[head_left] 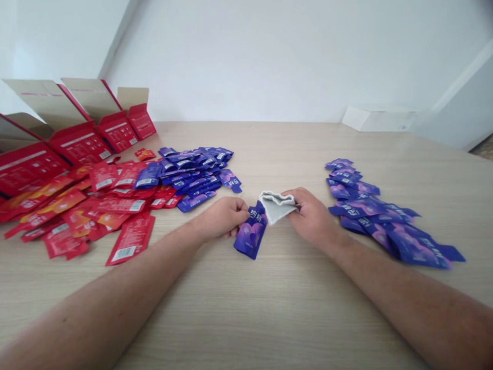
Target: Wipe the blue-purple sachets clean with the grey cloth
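Between the fingertips of my left hand (226, 218) is the edge of a purple sachet (249, 237) with a pink heart-like print and white lettering, its narrow neck pointing up. My right hand (311, 213) is closed around a folded white cloth (275, 206) with a thick hem. The cloth is right by the sachet's neck and overlaps its upper right side; whether they touch I cannot tell. To the left lies a heap of purple sachets (192, 172). A row of overlapping purple sachets (379, 213) stretches along the right.
Many red and orange sachets (127, 236) spread over the left of the wooden table (246, 318). Behind them stand several open red cartons (82, 141) with raised flaps. A white box (379, 119) rests at the back right, against the wall.
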Available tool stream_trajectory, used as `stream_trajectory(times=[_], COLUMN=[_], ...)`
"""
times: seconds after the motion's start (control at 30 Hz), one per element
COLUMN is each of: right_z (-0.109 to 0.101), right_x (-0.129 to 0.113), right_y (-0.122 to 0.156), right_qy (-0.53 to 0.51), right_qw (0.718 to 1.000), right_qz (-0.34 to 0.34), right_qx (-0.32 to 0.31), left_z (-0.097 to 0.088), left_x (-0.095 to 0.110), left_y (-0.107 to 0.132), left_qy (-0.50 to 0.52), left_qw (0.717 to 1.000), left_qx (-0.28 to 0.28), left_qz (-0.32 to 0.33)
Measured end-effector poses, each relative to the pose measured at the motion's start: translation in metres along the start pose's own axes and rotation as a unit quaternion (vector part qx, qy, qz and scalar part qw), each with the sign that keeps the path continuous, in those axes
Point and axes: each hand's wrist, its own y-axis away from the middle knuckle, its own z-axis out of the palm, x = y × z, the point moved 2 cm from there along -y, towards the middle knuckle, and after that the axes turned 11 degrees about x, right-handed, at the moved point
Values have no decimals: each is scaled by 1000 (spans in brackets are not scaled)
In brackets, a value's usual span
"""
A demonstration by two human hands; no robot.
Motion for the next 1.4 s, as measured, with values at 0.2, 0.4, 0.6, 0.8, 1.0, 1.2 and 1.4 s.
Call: stream_trajectory(times=[0.2,0.4,0.6,0.8,1.0,1.2,1.4], right_z=[-8,-9,-7,-5,-4,-2,-1], right_x=[0,1,2,1,0,0,1], right_y=[-5,-5,-4,-3,-1,-1,0], right_qy=[31,32,34,30,24,16,9], right_qw=[998,996,997,998,999,999,999], right_qz=[29,52,55,45,39,33,29], right_qx=[38,62,48,34,25,18,19], left_z=[-31,-3,20,-6,-3,-4,-10], left_x=[29,48,48,38,22,15,15], left_y=[7,33,43,33,32,15,6], left_qy=[-282,-460,-449,-453,-448,-380,-315], left_qw=[925,858,865,877,890,922,945], left_qx=[207,141,64,92,26,5,-67], left_qz=[152,179,214,131,81,72,56])
